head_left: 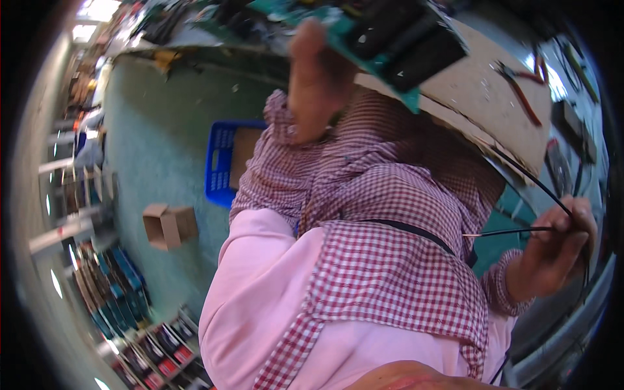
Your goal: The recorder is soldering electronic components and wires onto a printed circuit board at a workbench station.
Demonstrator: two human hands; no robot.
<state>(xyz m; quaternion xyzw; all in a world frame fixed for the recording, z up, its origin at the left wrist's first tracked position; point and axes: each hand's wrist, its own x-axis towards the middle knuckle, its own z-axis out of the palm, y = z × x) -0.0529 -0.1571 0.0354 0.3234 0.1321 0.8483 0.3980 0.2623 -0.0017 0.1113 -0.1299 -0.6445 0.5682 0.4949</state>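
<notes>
Far right, I see right hand [558,242] pinching black wires [520,231], presumably leaving tips [469,235] free; left hand [320,88] blurred at green-black bundle [403,52], grip unclear.

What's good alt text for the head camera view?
A person's right hand holds black cable with a bare, coppery tip; the blurred left hand is beside a green and black object. Pliers lie on a tan surface; a blue crate and cardboard box stand on the floor.

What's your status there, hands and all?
Right hand: pinching black wire. Left hand: blurred, at green-and-black pack, grip unclear. Pliers: on board, clear of both hands.
</notes>
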